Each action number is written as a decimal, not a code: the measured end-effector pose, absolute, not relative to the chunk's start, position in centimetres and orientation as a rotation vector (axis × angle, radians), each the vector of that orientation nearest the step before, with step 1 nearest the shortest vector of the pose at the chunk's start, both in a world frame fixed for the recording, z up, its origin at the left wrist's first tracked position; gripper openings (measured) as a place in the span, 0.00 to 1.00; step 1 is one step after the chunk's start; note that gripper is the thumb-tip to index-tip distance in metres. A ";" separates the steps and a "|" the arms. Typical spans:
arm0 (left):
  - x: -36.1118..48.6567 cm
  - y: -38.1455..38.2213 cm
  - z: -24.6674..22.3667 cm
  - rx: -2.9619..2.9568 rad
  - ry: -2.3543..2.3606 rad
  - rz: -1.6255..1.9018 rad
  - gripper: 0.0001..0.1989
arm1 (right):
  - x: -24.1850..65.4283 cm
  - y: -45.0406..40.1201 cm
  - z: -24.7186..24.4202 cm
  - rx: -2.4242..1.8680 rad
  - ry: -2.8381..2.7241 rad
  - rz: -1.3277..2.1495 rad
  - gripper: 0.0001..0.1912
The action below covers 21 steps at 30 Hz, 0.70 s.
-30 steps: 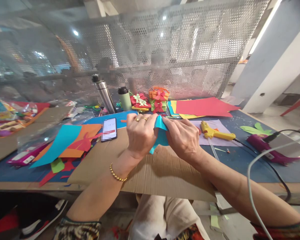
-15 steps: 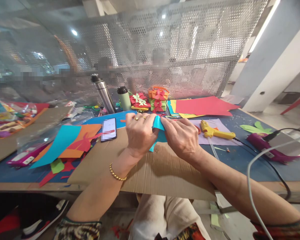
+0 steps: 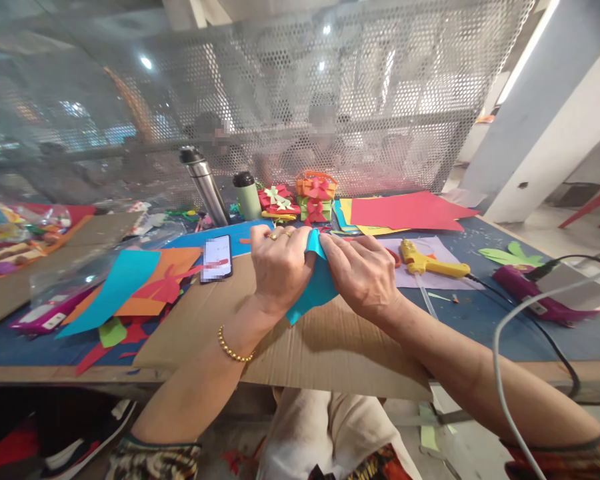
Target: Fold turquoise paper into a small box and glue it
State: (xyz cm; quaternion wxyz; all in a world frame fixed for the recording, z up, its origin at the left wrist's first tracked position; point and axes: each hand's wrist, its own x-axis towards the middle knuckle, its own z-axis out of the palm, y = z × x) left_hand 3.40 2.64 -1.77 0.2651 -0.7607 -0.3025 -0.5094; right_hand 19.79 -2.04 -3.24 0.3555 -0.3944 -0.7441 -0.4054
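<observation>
A piece of blue paper [image 3: 316, 287] is gripped between my two hands above a brown cardboard sheet [image 3: 340, 353]. My left hand [image 3: 283, 267] closes on its left side, with rings on the fingers. On the other side my right hand [image 3: 363, 270] is closed on the paper, knuckles up. The paper's top edge bends over between the thumbs, and its lower part hangs to a point at the lower left. My fingertips are mostly hidden behind the paper.
A yellow glue gun [image 3: 433, 265] lies on lilac paper to the right, its cable running past a purple device [image 3: 525, 293]. Left are a phone [image 3: 217, 260] and coloured paper sheets [image 3: 115, 287]. Behind stand a steel flask [image 3: 205, 187], a green bottle [image 3: 249, 197] and small paper boxes [image 3: 316, 199].
More of the blue paper now shows below my hands, its lower corner reaching further down and left. Both hands stay in nearly the same place.
</observation>
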 end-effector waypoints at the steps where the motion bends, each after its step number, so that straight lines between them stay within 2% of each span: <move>1: 3.4 2.6 -1.8 -2.043 -0.815 -1.376 0.12 | 19.8 -2.0 -3.3 -1.008 -1.925 -1.045 0.17; 15: 3.6 2.4 -1.7 -2.002 -0.835 -1.346 0.10 | 19.6 -2.1 -2.9 -0.991 -1.899 -1.125 0.15; 21: 3.7 2.6 -2.0 -1.983 -0.843 -1.360 0.13 | 19.8 -2.1 -3.3 -1.014 -1.942 -1.001 0.17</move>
